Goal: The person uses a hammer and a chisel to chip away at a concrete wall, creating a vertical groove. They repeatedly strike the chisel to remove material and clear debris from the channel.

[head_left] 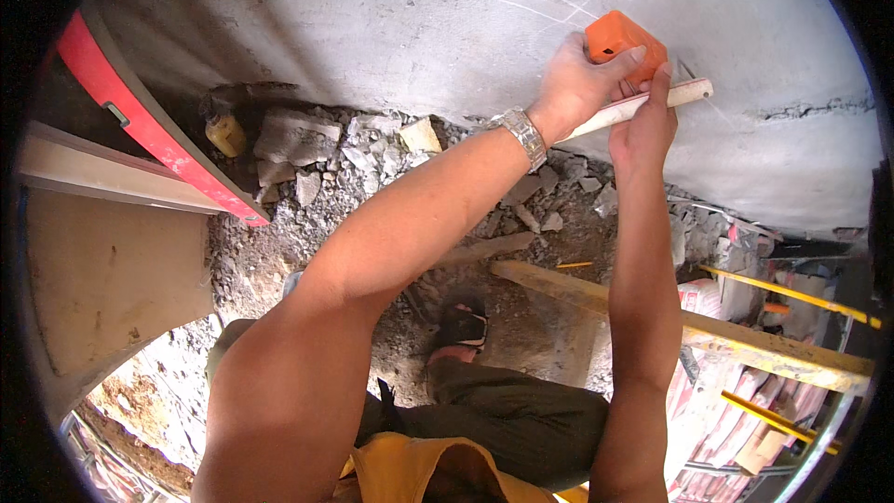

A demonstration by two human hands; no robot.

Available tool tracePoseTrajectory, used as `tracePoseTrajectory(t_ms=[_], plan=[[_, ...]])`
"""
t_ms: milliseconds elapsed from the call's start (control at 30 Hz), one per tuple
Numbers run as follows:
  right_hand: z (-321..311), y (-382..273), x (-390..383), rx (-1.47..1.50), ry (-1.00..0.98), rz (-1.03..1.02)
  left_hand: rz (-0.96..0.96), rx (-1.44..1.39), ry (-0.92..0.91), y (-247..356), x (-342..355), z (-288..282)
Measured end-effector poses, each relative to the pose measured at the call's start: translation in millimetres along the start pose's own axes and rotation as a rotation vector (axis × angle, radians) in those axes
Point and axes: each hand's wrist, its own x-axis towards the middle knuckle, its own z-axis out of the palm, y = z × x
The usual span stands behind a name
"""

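Note:
An orange plastic box (622, 34), shaped like an electrical back box, is up against the grey wall (372, 19). My left hand (577, 84), with a metal watch on its wrist, grips it with the thumb across its near side. Just below the box, my right hand (647, 126) is closed around a pale narrow stick (689, 94) with a hole near its end. The right fingertips reach up to the box's lower edge. Part of the stick is hidden behind my hands. Thin light lines (535, 2) are drawn on the wall left of the box.
A red spirit level (140, 121) leans at the left, near a yellowish bottle (224, 133). Rubble (307, 149) lies along the wall's foot. A yellowish wooden beam (726, 333) crosses at the right, by a yellow pencil-like stick (575, 265). My shod foot (461, 324) rests on the ground.

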Motion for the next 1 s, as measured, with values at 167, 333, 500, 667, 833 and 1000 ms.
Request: tracePoseTrajectory(t_ms=[167,333,500,667,833,1000], plan=[[-2,3,1,-0.003,-0.021,-0.005,-0.034,0.011,-0.002,9,-5,-2],[-4,4,2,-0.006,-0.031,-0.014,-0.011,-0.021,0.012,2,-1,-2],[-4,5,3,-0.003,-0.002,-0.015,-0.008,-0.090,0.014,2,-2,2],[1,2,0,0.028,-0.007,-0.019,0.011,-0.040,0.022,-5,3,1],[0,-1,1,-0.016,0.004,-0.015,-0.011,-0.007,0.032,4,-2,2],[4,3,-3,-0.031,-0.026,-0.018,-0.002,-0.004,0.024,-4,4,-2]])
